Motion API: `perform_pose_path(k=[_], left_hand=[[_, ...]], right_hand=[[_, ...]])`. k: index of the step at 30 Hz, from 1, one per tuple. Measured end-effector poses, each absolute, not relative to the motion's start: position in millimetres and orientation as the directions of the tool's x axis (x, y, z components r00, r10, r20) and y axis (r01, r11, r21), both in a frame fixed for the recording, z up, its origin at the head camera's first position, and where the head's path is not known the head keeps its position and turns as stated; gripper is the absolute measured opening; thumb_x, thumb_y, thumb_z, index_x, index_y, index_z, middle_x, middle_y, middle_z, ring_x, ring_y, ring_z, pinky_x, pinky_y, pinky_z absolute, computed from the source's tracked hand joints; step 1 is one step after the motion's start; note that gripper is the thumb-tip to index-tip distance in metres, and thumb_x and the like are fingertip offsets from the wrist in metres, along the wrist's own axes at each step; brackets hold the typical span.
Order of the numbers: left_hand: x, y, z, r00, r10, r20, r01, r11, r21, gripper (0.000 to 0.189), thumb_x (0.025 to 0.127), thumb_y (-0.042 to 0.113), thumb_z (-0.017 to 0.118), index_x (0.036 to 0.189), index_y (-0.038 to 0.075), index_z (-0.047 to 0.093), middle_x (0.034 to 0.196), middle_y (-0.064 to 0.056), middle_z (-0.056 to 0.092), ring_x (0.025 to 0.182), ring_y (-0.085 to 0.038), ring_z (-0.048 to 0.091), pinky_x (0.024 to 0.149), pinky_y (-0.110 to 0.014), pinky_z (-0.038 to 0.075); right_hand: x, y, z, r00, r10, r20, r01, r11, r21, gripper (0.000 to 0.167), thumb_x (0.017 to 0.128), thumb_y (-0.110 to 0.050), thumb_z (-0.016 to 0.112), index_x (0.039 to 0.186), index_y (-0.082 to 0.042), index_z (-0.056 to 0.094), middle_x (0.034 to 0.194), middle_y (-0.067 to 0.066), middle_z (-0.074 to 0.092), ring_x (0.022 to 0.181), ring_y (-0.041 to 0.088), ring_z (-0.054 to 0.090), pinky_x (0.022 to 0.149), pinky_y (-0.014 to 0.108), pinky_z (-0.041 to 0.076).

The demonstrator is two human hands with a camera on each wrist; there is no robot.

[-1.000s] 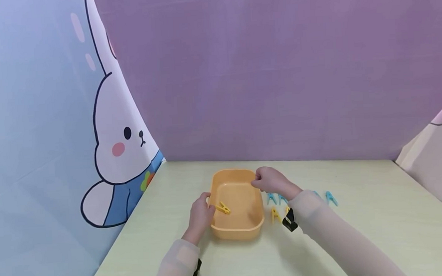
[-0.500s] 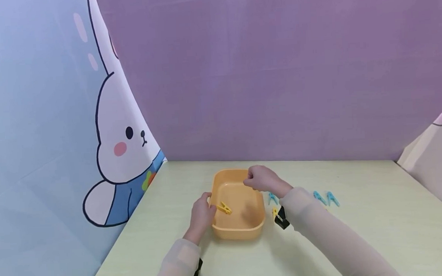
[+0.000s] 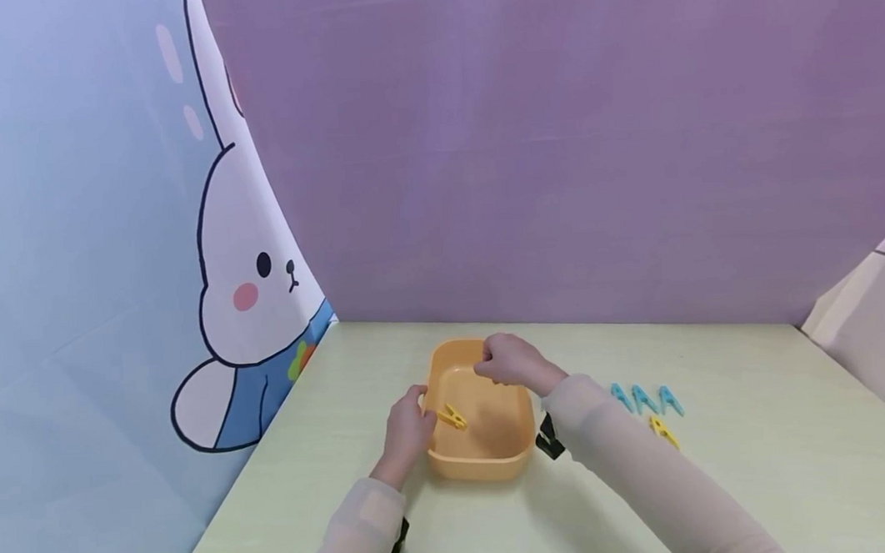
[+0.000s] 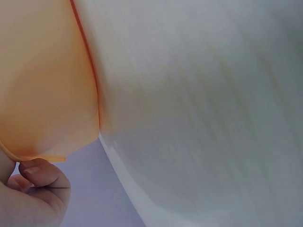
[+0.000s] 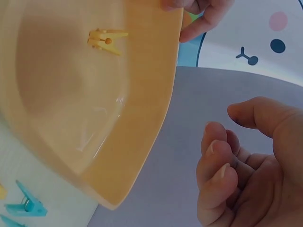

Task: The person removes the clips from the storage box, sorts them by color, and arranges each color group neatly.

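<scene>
My left hand grips the left rim of a light orange rectangular plastic basin; in the left wrist view, thumb and fingers close on the rim's edge. A yellow clothespin lies inside the basin near that hand. Over the basin's far right part is my right hand. In the right wrist view this hand shows loosely curled fingers with the thumb apart and nothing between them.
Right of the basin, three blue clothespins lie in a row on the pale green table, with a yellow clothespin below them. The right forearm hides part of the table. A purple backdrop stands behind.
My right hand has moved left from the basin's right rim to above its inside. The left hand stays on the rim. The forearm now uncovers clothespins on the right and hides others.
</scene>
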State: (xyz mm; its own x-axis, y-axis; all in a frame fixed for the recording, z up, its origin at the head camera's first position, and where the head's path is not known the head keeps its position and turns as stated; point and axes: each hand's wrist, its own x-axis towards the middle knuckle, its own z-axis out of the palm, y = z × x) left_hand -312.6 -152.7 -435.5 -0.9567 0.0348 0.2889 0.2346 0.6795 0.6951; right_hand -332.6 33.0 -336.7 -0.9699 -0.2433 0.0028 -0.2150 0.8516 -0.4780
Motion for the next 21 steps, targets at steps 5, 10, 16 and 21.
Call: perform_pose_path(k=[5,10,16,21], left_hand=[[-314,-154,-437,-0.954,0.039,0.296,0.243,0.681,0.691,0.040,0.078,-0.002,0.057,0.118,-0.004,0.053,0.063,-0.002,0.041,0.052,-0.013,0.038,0.045,-0.026,0.033],[-315,-154,-438,-0.953,0.047,0.300,0.250,0.679,0.690,0.040,0.078,-0.002,0.057,0.118,-0.004,0.053,0.061,-0.002,0.041,0.050,-0.012,0.037,0.044,-0.025,0.033],[-313,-154,-437,-0.954,0.055,0.296,0.255,0.669,0.698,0.040,0.079,-0.003,0.056,0.119,-0.005,0.052,0.060,-0.001,0.040,0.048,-0.011,0.037,0.043,-0.024,0.032],[-312,-155,-435,-0.949,0.056,0.310,0.267,0.669,0.694,0.039,0.078,-0.003,0.056,0.118,-0.006,0.053,0.059,0.000,0.039,0.047,-0.010,0.036,0.042,-0.024,0.031]], right_hand=[[-335,24,-336,-0.963,-0.269,0.003,-0.241,0.857,-0.456,0.023,0.082,-0.018,0.057,0.062,-0.010,0.052,0.058,0.001,0.057,0.051,0.014,0.052,0.047,0.027,0.040],[-339,16,-336,-0.962,-0.271,0.002,-0.244,0.861,-0.446,0.026,0.082,-0.019,0.058,0.058,-0.010,0.051,0.058,0.003,0.059,0.050,0.014,0.051,0.046,0.027,0.040],[-343,8,-339,-0.962,-0.274,-0.006,-0.243,0.866,-0.438,0.029,0.082,-0.020,0.059,0.055,-0.011,0.050,0.056,0.002,0.058,0.048,0.013,0.051,0.044,0.026,0.038],[-344,1,-340,-0.961,-0.277,-0.009,-0.241,0.852,-0.465,0.029,0.081,-0.018,0.057,0.055,-0.011,0.047,0.056,0.003,0.058,0.047,0.013,0.048,0.043,0.025,0.036]])
